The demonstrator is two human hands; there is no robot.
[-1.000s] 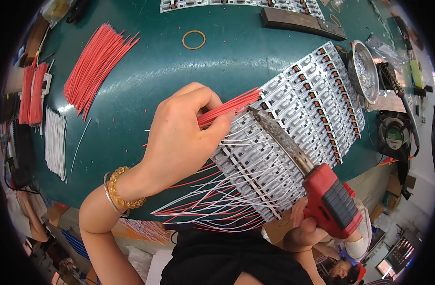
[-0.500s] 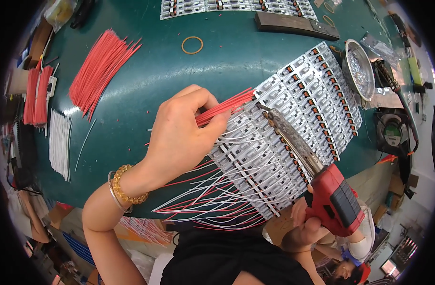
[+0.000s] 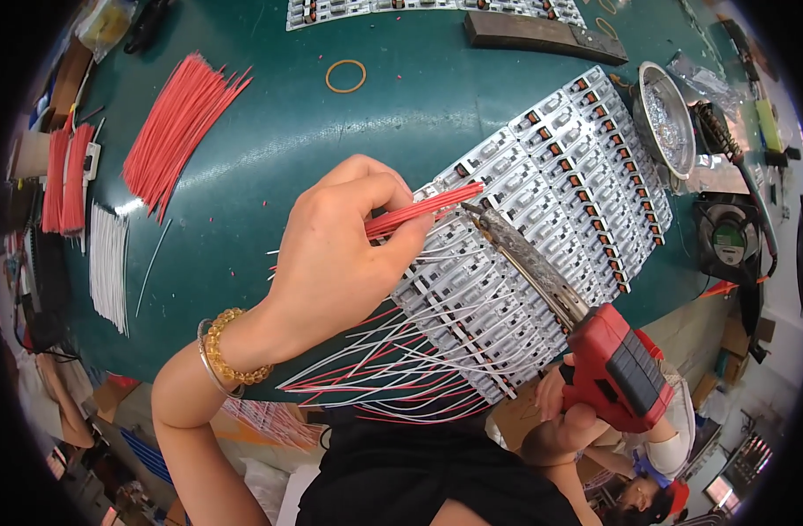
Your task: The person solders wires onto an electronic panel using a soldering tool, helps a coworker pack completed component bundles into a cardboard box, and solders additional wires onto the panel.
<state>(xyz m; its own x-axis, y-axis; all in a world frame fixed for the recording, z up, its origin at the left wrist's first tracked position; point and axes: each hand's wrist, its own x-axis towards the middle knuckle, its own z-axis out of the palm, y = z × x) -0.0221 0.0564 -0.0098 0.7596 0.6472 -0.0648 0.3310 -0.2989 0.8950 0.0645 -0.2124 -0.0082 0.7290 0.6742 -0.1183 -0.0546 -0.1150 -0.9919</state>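
Note:
My left hand (image 3: 335,250) is closed round a bundle of thin red wires (image 3: 436,203), their ends pointing right over a panel of small circuit boards (image 3: 550,149). In my right hand (image 3: 559,412) is a red and black soldering gun (image 3: 619,368). Its tip lies just under the ends of the held wires, close to the panel; whether it touches them I cannot tell. White and red wires (image 3: 392,359) trail from the panel's near left side toward me.
Loose red wires (image 3: 178,131) and white wires (image 3: 110,267) lie at left. A dark bar (image 3: 542,39), another board panel (image 3: 366,9) and a rubber band (image 3: 345,76) are at the far side. A metal bowl (image 3: 666,118) and a small fan (image 3: 726,237) stand right.
The held wires' ends have moved slightly right and nearer to me. The soldering gun's tip has shifted a little left and nearer, now under those ends.

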